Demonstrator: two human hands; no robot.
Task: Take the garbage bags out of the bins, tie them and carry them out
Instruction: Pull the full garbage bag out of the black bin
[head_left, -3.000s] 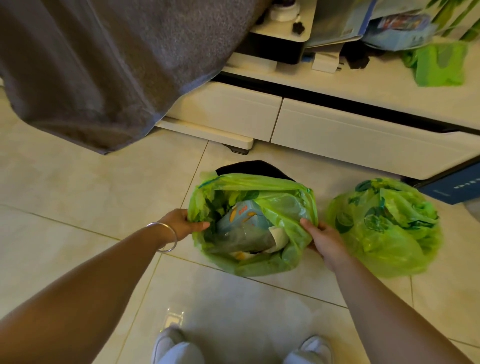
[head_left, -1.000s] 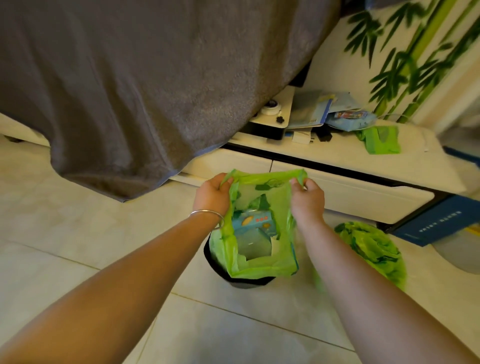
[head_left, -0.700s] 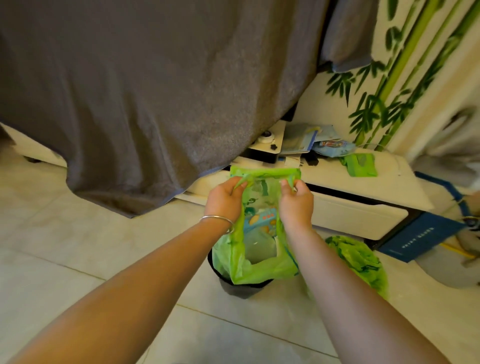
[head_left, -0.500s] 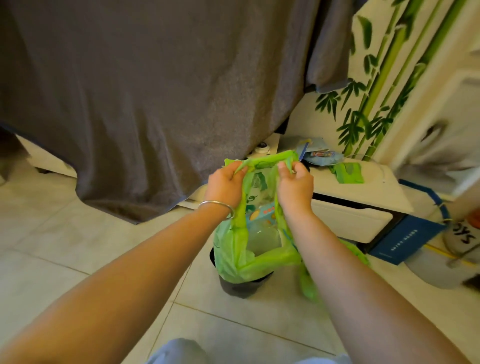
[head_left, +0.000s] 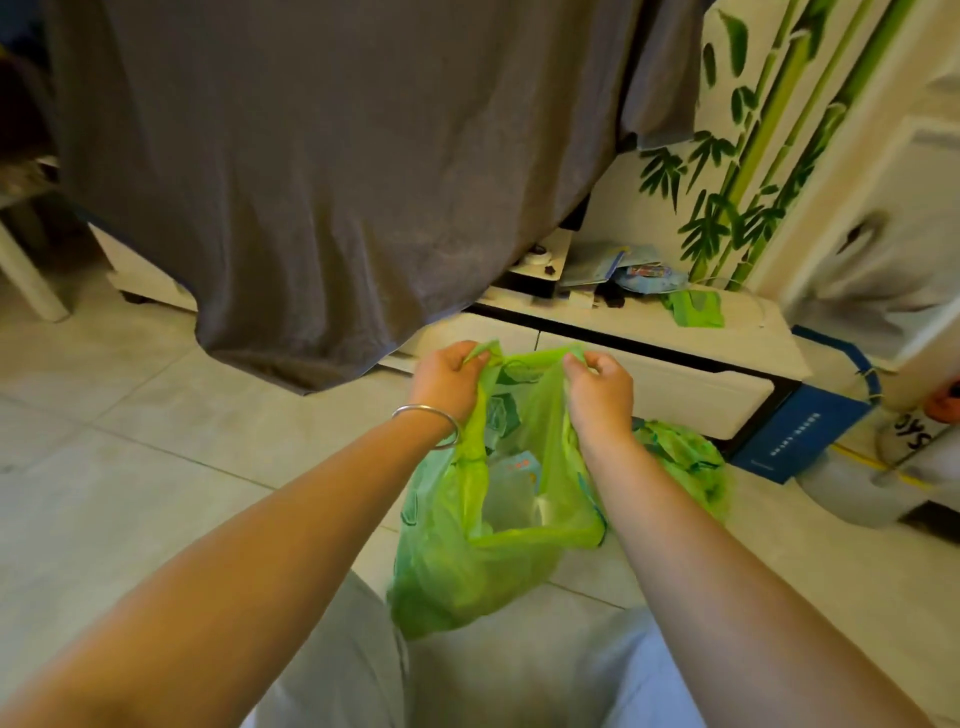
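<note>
A green garbage bag (head_left: 467, 566) hangs in the air in front of me, its mouth pulled open, with packaging and paper visible inside. My left hand (head_left: 449, 382) pinches the left top edge of the bag; a metal bangle sits on that wrist. My right hand (head_left: 600, 392) grips the right top edge. A second green garbage bag (head_left: 685, 465) lies on the floor to the right, partly behind my right forearm. The bin is not visible; the hanging bag and my legs cover the floor below.
A grey blanket (head_left: 337, 171) hangs down at the back left. A low white cabinet (head_left: 654, 374) with drawers stands behind the bags, with clutter and a folded green bag (head_left: 693, 309) on top. A blue box (head_left: 800, 439) leans at its right end.
Both hands have lifted the bag clear of the black bin, which has dropped out of view. The view has tilted up and my legs now show at the bottom.
</note>
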